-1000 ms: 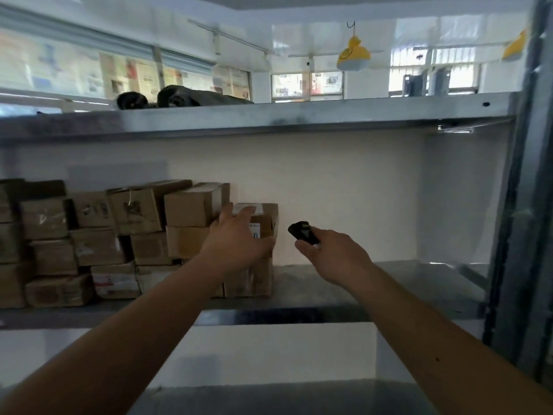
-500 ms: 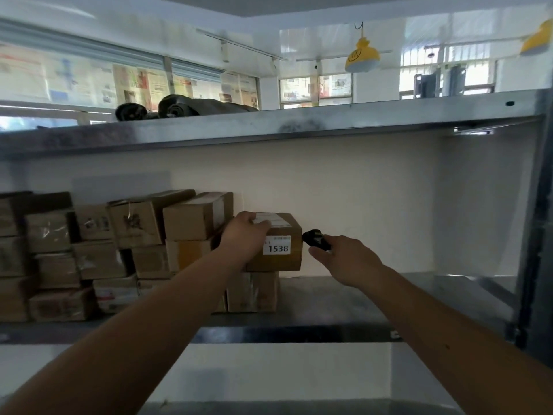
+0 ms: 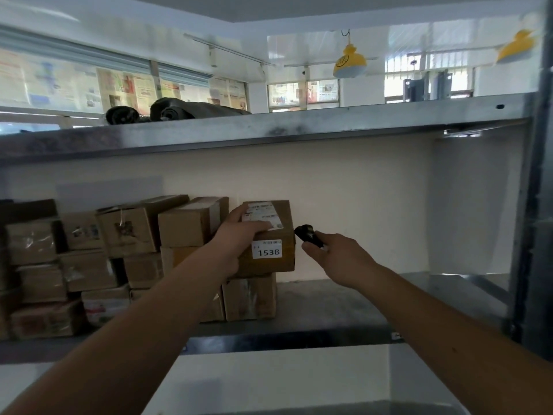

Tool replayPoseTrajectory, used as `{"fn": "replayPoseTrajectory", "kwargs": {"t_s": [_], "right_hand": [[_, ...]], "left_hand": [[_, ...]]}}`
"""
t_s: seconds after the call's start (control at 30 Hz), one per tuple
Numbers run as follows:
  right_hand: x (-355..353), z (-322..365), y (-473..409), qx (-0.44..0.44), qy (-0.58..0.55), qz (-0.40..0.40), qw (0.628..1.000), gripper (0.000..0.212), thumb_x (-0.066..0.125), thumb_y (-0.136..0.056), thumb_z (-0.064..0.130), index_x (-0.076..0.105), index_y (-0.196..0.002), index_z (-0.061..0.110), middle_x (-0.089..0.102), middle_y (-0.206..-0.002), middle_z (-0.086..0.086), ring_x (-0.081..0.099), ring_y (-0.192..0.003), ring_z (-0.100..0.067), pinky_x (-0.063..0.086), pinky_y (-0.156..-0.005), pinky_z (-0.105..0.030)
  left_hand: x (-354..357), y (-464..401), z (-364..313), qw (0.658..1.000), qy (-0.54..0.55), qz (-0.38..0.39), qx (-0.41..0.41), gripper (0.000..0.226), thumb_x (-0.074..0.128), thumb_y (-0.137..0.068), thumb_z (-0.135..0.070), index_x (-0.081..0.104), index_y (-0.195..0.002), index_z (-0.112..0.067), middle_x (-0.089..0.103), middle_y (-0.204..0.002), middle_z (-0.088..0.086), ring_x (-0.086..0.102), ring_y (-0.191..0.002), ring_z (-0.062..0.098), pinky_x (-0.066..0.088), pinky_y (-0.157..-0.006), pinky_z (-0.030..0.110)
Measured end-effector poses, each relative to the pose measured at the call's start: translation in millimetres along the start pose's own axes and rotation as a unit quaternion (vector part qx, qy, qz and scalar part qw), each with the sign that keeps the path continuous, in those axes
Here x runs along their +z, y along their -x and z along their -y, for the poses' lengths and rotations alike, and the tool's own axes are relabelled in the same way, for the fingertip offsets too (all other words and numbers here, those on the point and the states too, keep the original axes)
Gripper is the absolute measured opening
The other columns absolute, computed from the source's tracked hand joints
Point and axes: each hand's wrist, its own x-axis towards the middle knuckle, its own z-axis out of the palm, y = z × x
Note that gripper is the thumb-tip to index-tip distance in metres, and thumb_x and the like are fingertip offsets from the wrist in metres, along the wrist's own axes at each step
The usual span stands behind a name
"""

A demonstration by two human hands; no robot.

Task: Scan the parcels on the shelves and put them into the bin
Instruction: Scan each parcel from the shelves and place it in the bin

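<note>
Up on the middle shelf point(image 3: 344, 298), the left hand point(image 3: 239, 244) grips a brown box point(image 3: 276, 235), fingers curled over its top across a white shipping label and thumb under its near face. The box sits tilted at the right end of the stack point(image 3: 104, 259) of cardboard parcels, above a lower parcel point(image 3: 251, 298); whether it rests on that parcel or is lifted clear, I cannot tell. A small white sticker point(image 3: 267, 249) on its front reads 1538, with a barcode above the number. Just beside the box's right edge, the right hand point(image 3: 338, 259) pinches a small black scanner point(image 3: 309, 236) between thumb and fingers, its front end aimed toward the box and nearly touching its corner. The other parcels fill the left half of the shelf in uneven rows, several with tape or labels. On the upper shelf point(image 3: 299, 127) lie dark rolled bundles point(image 3: 167, 110). Behind, yellow lamps point(image 3: 349, 62) hang from the ceiling near papered windows.
</note>
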Motion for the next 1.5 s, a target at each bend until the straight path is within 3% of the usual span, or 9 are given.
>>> {"fn": "replayPoseTrajectory", "kwargs": {"t_s": [0.13,0.27,0.37,0.53,0.67,0.8,1.17,1.33,1.5], "right_hand": [[-7,-1,21,-0.005,-0.044,-0.012,0.999,0.066,0.043,-0.101,0.067,0.045,-0.154,0.028,0.06,-0.143,-0.002,0.053,-0.105,-0.01,0.042,-0.086,-0.029],[-16,-1,45,0.005,-0.069,-0.027,0.997,0.067,0.042,-0.099,0.069,0.04,-0.157,0.035,0.061,-0.141,-0.001,0.053,-0.103,-0.006,0.04,-0.075,-0.017],[-21,2,64,0.008,-0.055,-0.048,0.997,0.065,0.04,-0.1,0.069,0.039,-0.157,0.038,0.063,-0.133,0.003,0.054,-0.094,-0.001,0.037,-0.07,-0.012],[-21,19,98,0.026,-0.018,-0.089,0.996,0.063,0.035,-0.099,0.072,0.041,-0.154,0.042,0.059,-0.107,0.017,0.054,-0.083,0.007,0.037,-0.064,-0.014],[-25,38,121,0.034,0.032,-0.086,0.995,0.055,0.037,-0.101,0.068,0.047,-0.149,0.042,0.059,-0.097,0.017,0.054,-0.081,0.005,0.037,-0.063,-0.015],[-20,59,143,0.037,0.055,-0.089,0.994,0.055,0.038,-0.1,0.068,0.049,-0.147,0.042,0.057,-0.089,0.023,0.054,-0.08,0.006,0.038,-0.063,-0.018],[-1,105,203,0.05,0.044,-0.079,0.995,0.057,0.038,-0.093,0.077,0.046,-0.144,0.053,0.066,-0.098,0.021,0.061,-0.087,0.001,0.049,-0.073,-0.024],[5,122,227,0.042,0.046,-0.079,0.995,0.051,0.041,-0.097,0.073,0.046,-0.144,0.055,0.06,-0.086,0.032,0.058,-0.085,0.014,0.042,-0.063,-0.009],[8,136,245,0.061,0.027,-0.057,0.996,0.052,0.03,-0.079,0.095,0.039,-0.127,0.076,0.061,-0.089,0.04,0.053,-0.088,0.025,0.038,-0.065,-0.009]], "left_hand": [[-6,16,1,0.995,-0.032,0.039,0.084,0.105,0.089,-0.08,-0.005,0.032,-0.16,-0.044,0.062,-0.121,-0.014,0.068,-0.106,0.016,0.063,-0.064,0.029],[-2,31,8,0.976,-0.087,0.063,0.189,0.127,0.096,-0.071,-0.013,0.016,-0.166,-0.041,0.055,-0.138,-0.017,0.057,-0.131,0.012,0.053,-0.107,0.042],[3,40,13,0.969,-0.082,0.059,0.224,0.124,0.096,-0.072,-0.018,0.016,-0.165,-0.042,0.049,-0.151,-0.01,0.051,-0.138,0.015,0.045,-0.117,0.048],[1,57,17,0.965,-0.012,0.107,0.24,0.123,0.097,-0.069,-0.019,0.022,-0.162,-0.047,0.052,-0.148,-0.008,0.055,-0.135,0.018,0.052,-0.108,0.058],[-16,71,19,0.958,-0.049,0.127,0.252,0.137,0.096,-0.046,-0.049,0.019,-0.16,-0.056,0.035,-0.161,-0.002,0.043,-0.145,0.022,0.043,-0.117,0.057],[-38,84,21,0.953,-0.08,0.146,0.254,0.145,0.096,-0.042,-0.059,0.014,-0.161,-0.056,0.034,-0.162,-0.006,0.043,-0.145,0.018,0.044,-0.117,0.055],[-83,120,44,0.95,0.049,0.239,0.195,0.133,0.101,-0.057,-0.022,0.023,-0.159,-0.055,0.05,-0.144,-0.025,0.059,-0.13,0.01,0.061,-0.096,0.036],[-95,136,62,0.952,0.112,0.253,0.134,0.124,0.098,-0.059,-0.02,0.029,-0.154,-0.06,0.049,-0.143,-0.018,0.061,-0.128,0.02,0.064,-0.087,0.041],[-106,150,70,0.949,0.096,0.258,0.153,0.123,0.101,-0.057,-0.02,0.034,-0.153,-0.058,0.053,-0.141,-0.02,0.064,-0.125,0.016,0.063,-0.09,0.046]]}}
